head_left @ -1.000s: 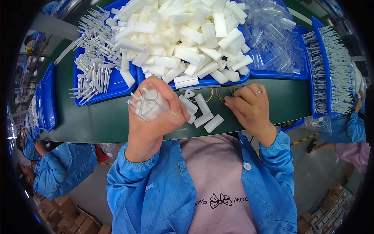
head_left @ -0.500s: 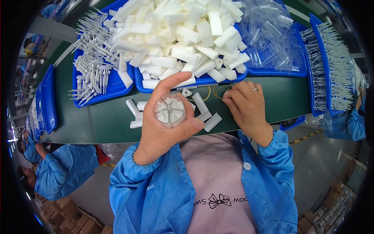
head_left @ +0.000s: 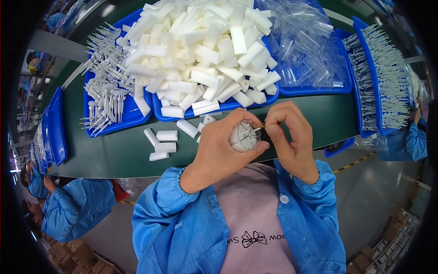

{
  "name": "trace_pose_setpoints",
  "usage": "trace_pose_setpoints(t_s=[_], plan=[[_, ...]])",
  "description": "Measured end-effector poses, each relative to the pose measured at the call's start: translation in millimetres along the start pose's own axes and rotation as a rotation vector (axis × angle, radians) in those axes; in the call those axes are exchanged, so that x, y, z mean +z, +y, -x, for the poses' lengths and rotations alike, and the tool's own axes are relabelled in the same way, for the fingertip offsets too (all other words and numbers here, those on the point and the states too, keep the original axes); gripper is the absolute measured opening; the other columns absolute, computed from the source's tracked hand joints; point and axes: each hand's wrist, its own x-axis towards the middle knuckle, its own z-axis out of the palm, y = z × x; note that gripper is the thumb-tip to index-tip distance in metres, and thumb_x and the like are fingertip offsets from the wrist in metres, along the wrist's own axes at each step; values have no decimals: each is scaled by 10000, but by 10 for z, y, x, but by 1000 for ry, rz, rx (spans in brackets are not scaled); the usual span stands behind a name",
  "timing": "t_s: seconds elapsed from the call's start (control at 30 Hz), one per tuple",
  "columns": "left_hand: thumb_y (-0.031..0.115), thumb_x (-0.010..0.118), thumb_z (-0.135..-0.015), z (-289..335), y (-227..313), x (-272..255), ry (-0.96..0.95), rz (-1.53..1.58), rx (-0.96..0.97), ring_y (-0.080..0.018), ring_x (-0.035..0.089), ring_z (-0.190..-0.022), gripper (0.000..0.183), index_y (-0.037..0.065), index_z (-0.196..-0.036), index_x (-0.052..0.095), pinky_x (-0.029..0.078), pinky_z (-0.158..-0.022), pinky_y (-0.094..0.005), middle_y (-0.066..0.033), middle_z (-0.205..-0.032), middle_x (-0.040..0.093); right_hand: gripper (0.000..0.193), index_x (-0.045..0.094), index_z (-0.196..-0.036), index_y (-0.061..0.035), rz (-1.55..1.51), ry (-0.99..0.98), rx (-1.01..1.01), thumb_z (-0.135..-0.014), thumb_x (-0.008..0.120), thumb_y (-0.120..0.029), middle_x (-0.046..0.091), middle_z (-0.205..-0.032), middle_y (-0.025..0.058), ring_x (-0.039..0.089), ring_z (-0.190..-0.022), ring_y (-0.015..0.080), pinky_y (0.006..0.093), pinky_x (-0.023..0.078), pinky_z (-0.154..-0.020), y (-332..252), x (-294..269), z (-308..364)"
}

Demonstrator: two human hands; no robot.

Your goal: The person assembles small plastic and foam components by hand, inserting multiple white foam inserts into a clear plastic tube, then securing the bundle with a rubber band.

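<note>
My left hand (head_left: 213,145) is wrapped round a cylindrical bundle of clear plastic wedge-shaped tubes (head_left: 245,137) with white material inside. Its segmented end faces up. Close beside the bundle, my right hand (head_left: 293,139) pinches a thin yellowish rubber band (head_left: 262,127) between thumb and forefinger. Most of the band is hidden by the fingers, so I cannot tell whether it loops round the bundle. Several loose white foam blocks (head_left: 165,147) lie on the green table (head_left: 109,157) left of my left hand.
A blue tray (head_left: 159,115) heaped with white foam blocks stands in front. To its left is a tray of thin white sticks (head_left: 108,98); to its right, one of clear plastic sleeves (head_left: 305,59). Racks of white sticks (head_left: 385,82) stand far right. A co-worker's blue sleeve (head_left: 75,201) shows at left.
My left hand has carried the bundle to the right, tilting it. The right hand has lifted a rubber band from the table and brought it against the bundle.
</note>
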Motion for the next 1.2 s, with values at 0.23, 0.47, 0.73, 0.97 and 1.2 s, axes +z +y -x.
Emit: trace_pose_setpoints(t_s=[0.23, 0.47, 0.73, 0.97, 1.2], plan=[[128, 794, -684, 19, 149, -94, -218, 164, -150, -64, 525, -717, 314, 55, -890, 569, 431, -646, -219, -2, -778, 581, 261, 452, -1025, -60, -1608, -216, 329, -907, 592, -246, 511, -872, 42, 555, -743, 152, 318, 465, -802, 159, -224, -58], [131, 828, -670, 48, 296, -124, -179, 412, -222, -58, 518, -742, 389, 57, -942, 559, 421, -657, -211, 0, -833, 563, 470, 511, -1172, -31, -459, -169, 3, -804, 689, -262, 527, -1044, 84, 530, -988, 185, 316, 406, -899, 19, -253, -40], [178, 806, -676, 49, 330, -62, -555, 221, 35, -155, 587, -743, 423, 77, -984, 534, 450, -653, -276, -37, -866, 577, 167, 501, -828, -52, -1834, -258, 426, -945, 506, -170, 554, -806, 46, 519, -646, 130, 278, 439, -619, 51, -392, 3], [179, 671, -722, -67, 390, -28, -654, -69, -2, -311, 623, -681, 294, 108, -974, 537, 459, -561, -369, -92, -786, 636, 268, 720, -897, -138, 98, -189, -566, -736, 686, -349, 550, -708, -35, 459, -544, 114, 257, 373, -487, -661, -236, 180], [51, 745, -652, 183, 329, -163, -576, 477, 106, -151, 624, -755, 317, 76, -943, 624, 476, -656, -259, -31, -846, 641, 133, 726, -803, -165, 404, -133, -700, -728, 704, -272, 563, -746, -38, 430, -562, 136, 282, 386, -511, -534, -473, 506]])
